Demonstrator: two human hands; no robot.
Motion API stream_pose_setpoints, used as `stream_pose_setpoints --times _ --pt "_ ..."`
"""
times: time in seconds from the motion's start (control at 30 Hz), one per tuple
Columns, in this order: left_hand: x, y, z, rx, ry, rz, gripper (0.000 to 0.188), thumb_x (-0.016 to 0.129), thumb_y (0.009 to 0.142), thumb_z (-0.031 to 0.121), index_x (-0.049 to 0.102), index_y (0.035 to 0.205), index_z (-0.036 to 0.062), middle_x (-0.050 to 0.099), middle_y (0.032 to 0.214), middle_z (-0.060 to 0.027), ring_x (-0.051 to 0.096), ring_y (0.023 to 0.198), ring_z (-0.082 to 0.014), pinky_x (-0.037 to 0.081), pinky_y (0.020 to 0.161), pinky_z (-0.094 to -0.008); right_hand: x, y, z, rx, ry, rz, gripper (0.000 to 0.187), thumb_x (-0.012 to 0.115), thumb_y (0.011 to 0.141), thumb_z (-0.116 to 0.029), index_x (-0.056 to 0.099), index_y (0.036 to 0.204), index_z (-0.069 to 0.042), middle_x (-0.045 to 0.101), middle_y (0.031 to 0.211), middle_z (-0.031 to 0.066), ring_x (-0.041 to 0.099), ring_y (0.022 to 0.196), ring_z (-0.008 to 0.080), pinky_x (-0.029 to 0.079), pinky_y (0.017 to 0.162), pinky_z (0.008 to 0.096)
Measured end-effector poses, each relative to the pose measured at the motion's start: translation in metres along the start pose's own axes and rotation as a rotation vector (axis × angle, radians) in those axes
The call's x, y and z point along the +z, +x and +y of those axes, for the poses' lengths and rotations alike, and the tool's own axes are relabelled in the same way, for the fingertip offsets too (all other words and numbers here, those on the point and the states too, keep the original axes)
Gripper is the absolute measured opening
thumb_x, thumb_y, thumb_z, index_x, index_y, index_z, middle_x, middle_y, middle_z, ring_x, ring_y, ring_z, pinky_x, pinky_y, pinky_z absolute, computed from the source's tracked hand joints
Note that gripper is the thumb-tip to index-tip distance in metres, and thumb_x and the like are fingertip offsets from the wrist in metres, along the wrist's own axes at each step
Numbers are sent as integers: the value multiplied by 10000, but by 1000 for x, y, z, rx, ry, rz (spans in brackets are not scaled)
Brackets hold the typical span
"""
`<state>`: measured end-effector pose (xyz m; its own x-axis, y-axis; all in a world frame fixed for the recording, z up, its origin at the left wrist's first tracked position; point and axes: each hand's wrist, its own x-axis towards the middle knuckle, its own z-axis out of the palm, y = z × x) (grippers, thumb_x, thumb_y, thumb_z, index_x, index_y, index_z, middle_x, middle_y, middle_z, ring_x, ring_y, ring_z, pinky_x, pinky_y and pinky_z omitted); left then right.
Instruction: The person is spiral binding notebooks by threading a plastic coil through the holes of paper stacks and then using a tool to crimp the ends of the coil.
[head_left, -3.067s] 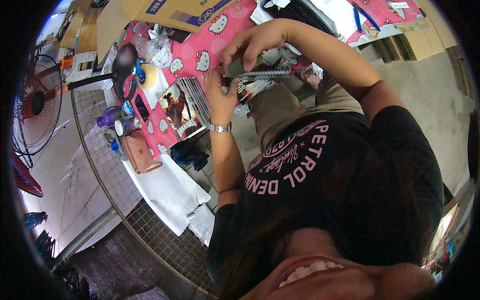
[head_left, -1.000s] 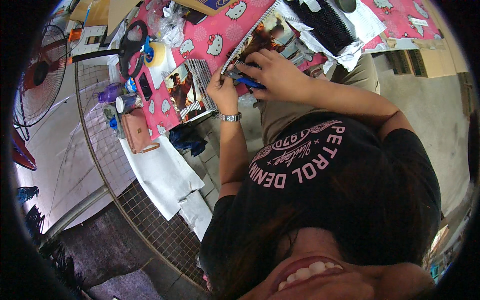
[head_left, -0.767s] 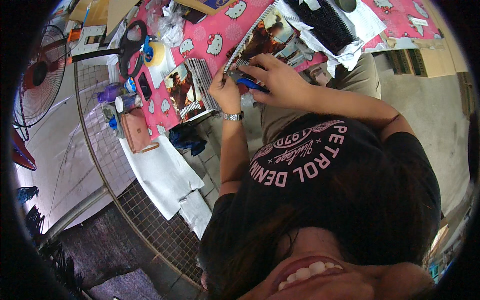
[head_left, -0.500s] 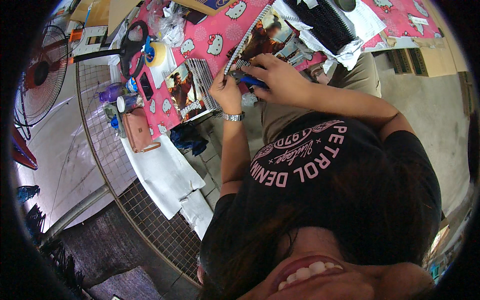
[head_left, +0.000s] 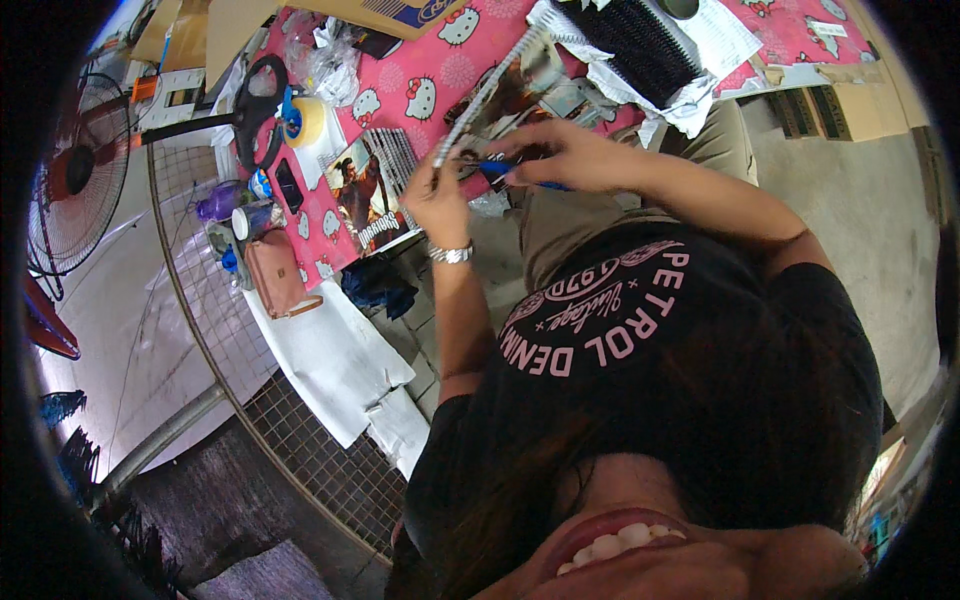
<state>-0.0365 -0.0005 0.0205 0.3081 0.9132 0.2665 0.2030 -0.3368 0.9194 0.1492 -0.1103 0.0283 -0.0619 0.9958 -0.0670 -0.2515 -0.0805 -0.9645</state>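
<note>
One person in a black T-shirt [head_left: 600,400] filled the lower right of the frame, a silver watch [head_left: 450,254] on one wrist. At upper center, the left hand [head_left: 437,205] was closed, thumb and fingers pinching the lower end of a spiral notebook [head_left: 525,95] along its wire edge. The right hand [head_left: 560,155], fingers curled, held blue-handled pliers [head_left: 495,170] near that end; blur hid whether the tool touched the wire. The notebook slanted toward the top center, above a pink patterned surface [head_left: 460,70]. A stack of notebooks [head_left: 362,195] lay just left of the hands, a pink pouch [head_left: 277,275] below it at left. Black coils [head_left: 640,50] sat at upper right, a yellow tape roll [head_left: 310,122] at upper left. A fan [head_left: 75,170] stood at the far left edge.
</note>
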Motion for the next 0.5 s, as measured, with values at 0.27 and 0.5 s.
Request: stream_pose_setpoints --times 0.27,0.5 --pt "-139 70 128 283 633 -201 203 544 784 -43 634 966 -29 657 900 -118 606 796 -185 501 728 -304 -258 -90 0 -125 -960 1213 328 639 741 -48 634 1069 -37 658 974 155 624 944 329 484 838 385" --pt "-107 165 -28 91 1134 -421 331 612 755 177 621 1078 106 609 1062 -207 561 1001 -370 435 856 -478 -306 -79 36 -255 -1581 1272 458 702 791 -301 601 1174 -72 621 1104 177 596 999 385 486 843 436"
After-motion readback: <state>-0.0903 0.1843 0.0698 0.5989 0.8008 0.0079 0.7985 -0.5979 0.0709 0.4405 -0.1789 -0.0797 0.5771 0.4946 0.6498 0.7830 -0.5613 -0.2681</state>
